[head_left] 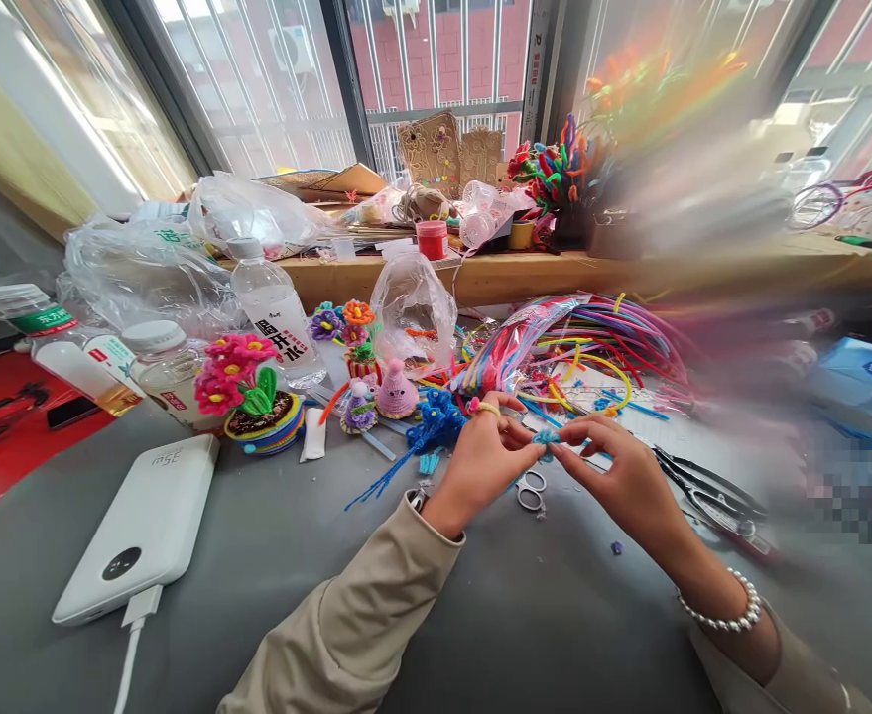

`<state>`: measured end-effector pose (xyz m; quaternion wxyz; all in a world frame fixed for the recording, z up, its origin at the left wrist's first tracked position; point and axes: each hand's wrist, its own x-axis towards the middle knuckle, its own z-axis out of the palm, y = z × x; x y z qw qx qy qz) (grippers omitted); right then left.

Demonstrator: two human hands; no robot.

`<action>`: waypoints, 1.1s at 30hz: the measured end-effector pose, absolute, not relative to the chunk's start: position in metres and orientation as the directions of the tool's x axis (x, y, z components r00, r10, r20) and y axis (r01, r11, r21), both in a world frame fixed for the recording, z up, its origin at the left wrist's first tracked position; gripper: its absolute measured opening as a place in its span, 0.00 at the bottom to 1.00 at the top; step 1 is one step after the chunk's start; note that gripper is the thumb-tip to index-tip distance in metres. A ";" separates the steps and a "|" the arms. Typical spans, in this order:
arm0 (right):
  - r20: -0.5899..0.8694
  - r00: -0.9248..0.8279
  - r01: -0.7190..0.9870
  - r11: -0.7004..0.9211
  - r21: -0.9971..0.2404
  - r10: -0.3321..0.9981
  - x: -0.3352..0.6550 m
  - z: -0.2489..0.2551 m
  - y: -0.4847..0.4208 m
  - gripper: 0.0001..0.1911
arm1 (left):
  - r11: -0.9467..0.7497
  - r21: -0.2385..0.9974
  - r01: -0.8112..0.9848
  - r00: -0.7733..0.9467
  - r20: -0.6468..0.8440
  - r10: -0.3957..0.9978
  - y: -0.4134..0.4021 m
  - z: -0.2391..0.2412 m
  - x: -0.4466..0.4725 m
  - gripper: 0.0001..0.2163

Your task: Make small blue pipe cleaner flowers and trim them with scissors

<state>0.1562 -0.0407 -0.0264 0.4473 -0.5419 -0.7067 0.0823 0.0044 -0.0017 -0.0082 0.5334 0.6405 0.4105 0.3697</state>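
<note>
Between my two hands is a small light-blue pipe cleaner piece (546, 437), looped into what looks like a flower. My left hand (487, 451) pinches its left side between thumb and fingers. From the right, the fingertips of my right hand (618, 461) close on the same piece. Just behind my left hand lies a bunch of dark-blue pipe cleaner flowers (436, 421), its stems trailing toward the front left. Small scissors (531, 492) rest on the grey table below the held piece, their blades hidden. Larger black-handled scissors (710, 496) lie beside my right wrist.
Bundles of coloured pipe cleaners (599, 342) spread behind my hands. To the left stand a pink-flowered pot (264, 426), a small pink figure (397, 392), a water bottle (272, 312) and a white power bank (142, 526) with a cable. A tissue pack (859, 387) is at right.
</note>
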 end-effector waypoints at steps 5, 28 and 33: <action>0.545 -0.019 0.701 0.400 -0.591 0.838 0.156 -0.027 -0.042 0.06 | -0.113 0.982 0.151 0.384 0.047 0.922 -0.003 -0.009 0.005 0.19; 0.690 -0.143 0.805 0.489 -0.336 0.710 0.156 -0.032 -0.041 0.07 | -0.273 0.940 0.205 0.337 0.194 0.921 -0.009 -0.011 0.011 0.21; 0.686 -0.164 0.807 0.497 -0.320 0.709 0.156 -0.031 -0.042 0.04 | -0.284 0.926 0.250 0.350 0.187 0.918 -0.009 -0.011 0.011 0.22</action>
